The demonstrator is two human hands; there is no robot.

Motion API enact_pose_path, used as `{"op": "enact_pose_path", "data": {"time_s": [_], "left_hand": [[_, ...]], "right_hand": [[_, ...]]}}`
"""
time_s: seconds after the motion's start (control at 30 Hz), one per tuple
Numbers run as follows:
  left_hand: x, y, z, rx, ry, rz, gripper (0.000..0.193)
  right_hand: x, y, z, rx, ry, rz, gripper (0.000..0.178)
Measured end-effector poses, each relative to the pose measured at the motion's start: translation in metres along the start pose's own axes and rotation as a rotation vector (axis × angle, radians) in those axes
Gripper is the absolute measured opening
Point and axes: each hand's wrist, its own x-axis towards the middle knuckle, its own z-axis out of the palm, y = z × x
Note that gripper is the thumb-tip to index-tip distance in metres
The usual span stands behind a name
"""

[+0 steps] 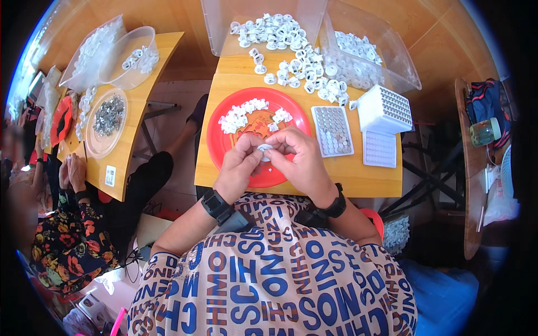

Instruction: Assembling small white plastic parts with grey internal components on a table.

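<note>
Over the red round plate [298,103], my left hand [238,164] and my right hand [301,158] meet, fingertips pinched on a small round white plastic part [264,147]. Its lower side is hidden by my fingers. On the plate's far side lies a heap of small white plastic pieces [240,116], with a smaller cluster [281,116] to its right. To the right of the plate, a white tray [348,147] holds rows of small round silvery pieces [334,126].
Loose white round parts [308,64] spread across the back of the table, between clear plastic bins [400,67]. Stacked white trays [386,109] stand at the right. On the left, a co-worker's hands [73,171] rest at another table [120,168] holding a dish of metal pieces [109,115].
</note>
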Motion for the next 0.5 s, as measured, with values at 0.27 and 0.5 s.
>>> {"op": "enact_pose_path", "data": {"time_s": [0.27,0.5], "left_hand": [[-0.003,0.005,0.002,0.163,0.081,0.118,0.013],[-0.004,0.008,0.004,0.443,0.051,0.289,0.011]], "right_hand": [[-0.002,-0.011,0.002,-0.003,-0.026,0.094,0.012],[-0.003,-0.013,0.006,0.02,0.008,0.066,0.012]]}}
